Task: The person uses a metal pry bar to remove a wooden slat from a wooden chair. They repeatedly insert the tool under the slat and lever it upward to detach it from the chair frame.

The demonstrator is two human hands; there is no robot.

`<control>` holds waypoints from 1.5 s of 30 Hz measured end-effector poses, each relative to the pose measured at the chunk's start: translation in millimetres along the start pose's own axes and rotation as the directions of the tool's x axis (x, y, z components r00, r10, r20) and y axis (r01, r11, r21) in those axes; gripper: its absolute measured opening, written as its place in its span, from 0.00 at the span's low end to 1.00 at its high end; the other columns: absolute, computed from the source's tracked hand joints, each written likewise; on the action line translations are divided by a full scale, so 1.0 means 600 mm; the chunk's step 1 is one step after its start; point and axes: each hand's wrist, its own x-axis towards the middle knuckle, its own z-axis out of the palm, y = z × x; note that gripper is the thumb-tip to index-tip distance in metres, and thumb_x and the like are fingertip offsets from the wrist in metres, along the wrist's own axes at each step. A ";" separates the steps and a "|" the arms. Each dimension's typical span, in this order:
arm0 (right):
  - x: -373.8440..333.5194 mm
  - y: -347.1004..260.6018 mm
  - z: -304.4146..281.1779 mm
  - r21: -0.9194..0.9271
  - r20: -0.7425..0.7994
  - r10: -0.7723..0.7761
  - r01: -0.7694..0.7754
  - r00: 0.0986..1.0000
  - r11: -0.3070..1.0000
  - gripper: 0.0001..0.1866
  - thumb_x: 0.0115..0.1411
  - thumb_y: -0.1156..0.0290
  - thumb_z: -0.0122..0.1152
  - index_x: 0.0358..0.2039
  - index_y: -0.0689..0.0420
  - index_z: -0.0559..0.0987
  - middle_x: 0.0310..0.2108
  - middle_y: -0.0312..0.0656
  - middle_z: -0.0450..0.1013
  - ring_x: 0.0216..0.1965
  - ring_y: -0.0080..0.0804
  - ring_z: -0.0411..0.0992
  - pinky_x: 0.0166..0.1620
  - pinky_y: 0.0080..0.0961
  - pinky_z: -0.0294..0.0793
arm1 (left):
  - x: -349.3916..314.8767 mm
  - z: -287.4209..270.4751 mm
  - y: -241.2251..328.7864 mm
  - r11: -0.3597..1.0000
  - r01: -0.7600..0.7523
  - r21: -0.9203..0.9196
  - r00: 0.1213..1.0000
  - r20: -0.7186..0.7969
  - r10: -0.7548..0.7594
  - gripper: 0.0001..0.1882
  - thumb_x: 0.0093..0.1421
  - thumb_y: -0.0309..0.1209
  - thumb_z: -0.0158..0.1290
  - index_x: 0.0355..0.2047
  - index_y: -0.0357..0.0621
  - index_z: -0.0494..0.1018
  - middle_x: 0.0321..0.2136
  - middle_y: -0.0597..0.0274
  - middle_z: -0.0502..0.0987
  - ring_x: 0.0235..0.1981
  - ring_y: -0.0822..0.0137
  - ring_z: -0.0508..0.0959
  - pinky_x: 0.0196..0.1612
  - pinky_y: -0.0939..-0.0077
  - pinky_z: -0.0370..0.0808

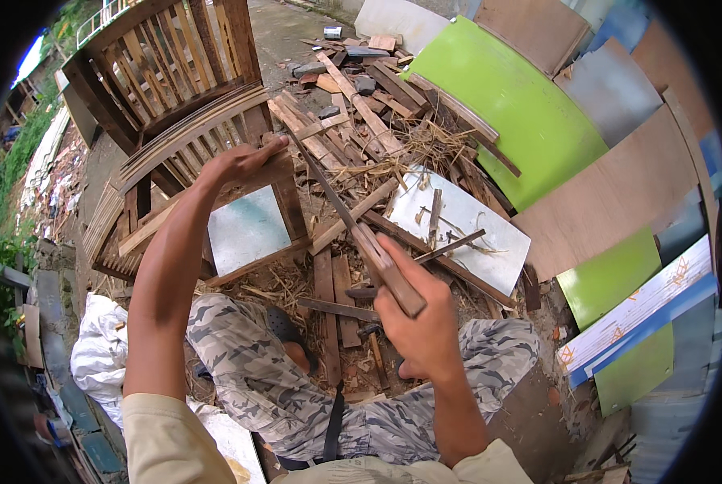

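Note:
My right hand (416,302) is wrapped round the wooden handle of a machete (333,198). Its long dark blade points up and to the left, the tip beside the chair's corner. My left hand (244,160) grips the near corner of a slatted wooden chair (187,129), with the fingertips close to the blade's tip. The chair has a tall slatted back and a slatted seat. Below the left hand, a pale panel (248,230) shows within the chair's frame. A hammer (371,332) lies on the ground between my legs.
Scrap wood (353,121) and dry straw lie in a heap ahead. A white board (466,234) rests on the right of it, with green panels (506,105) and plywood sheets (619,202) beyond. A white sack (99,339) sits at my left.

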 end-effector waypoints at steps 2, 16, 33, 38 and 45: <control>-0.031 -0.004 -0.005 -0.032 -0.039 -0.046 0.044 0.998 0.998 0.31 0.55 0.80 0.55 0.62 0.57 0.74 0.37 0.43 0.81 0.31 0.18 0.72 0.39 0.19 0.74 | -0.015 -0.006 0.014 0.998 0.064 0.004 0.997 -0.035 -0.063 0.60 0.54 0.82 0.26 0.59 0.39 0.72 0.57 0.36 0.73 0.60 0.43 0.72 0.62 0.53 0.66; 0.119 0.047 0.073 0.004 -0.022 -0.154 0.154 0.988 0.988 0.32 0.54 0.75 0.57 0.62 0.61 0.72 0.52 0.57 0.77 0.50 0.42 0.77 0.56 0.29 0.72 | -0.021 -0.003 0.014 1.000 0.025 0.017 0.994 -0.106 -0.023 0.58 0.54 0.83 0.24 0.55 0.47 0.78 0.54 0.44 0.77 0.56 0.46 0.76 0.58 0.50 0.70; 0.090 0.039 0.027 -0.053 -0.023 -0.194 0.193 0.981 0.980 0.31 0.54 0.76 0.59 0.61 0.61 0.73 0.44 0.61 0.78 0.39 0.51 0.81 0.45 0.32 0.77 | -0.022 0.008 0.044 1.000 0.009 -0.017 0.999 -0.048 -0.010 0.55 0.59 0.79 0.27 0.55 0.39 0.76 0.53 0.37 0.76 0.58 0.43 0.74 0.59 0.52 0.68; -0.090 0.049 -0.054 -0.001 -0.019 -0.006 0.006 1.000 1.000 0.31 0.54 0.79 0.59 0.62 0.61 0.73 0.33 0.54 0.80 0.26 0.28 0.78 0.34 0.25 0.77 | -0.071 -0.010 0.068 0.996 0.089 -0.020 0.995 0.042 -0.088 0.58 0.56 0.81 0.29 0.56 0.38 0.75 0.59 0.38 0.72 0.63 0.45 0.70 0.63 0.54 0.67; -0.183 0.085 -0.081 0.022 -0.044 0.169 -0.168 0.985 0.986 0.30 0.55 0.79 0.59 0.61 0.61 0.74 0.29 0.51 0.80 0.24 0.21 0.75 0.29 0.22 0.74 | -0.041 -0.002 0.051 0.989 0.142 0.047 0.990 -0.031 -0.141 0.62 0.53 0.83 0.25 0.52 0.36 0.78 0.56 0.37 0.75 0.58 0.45 0.74 0.58 0.52 0.72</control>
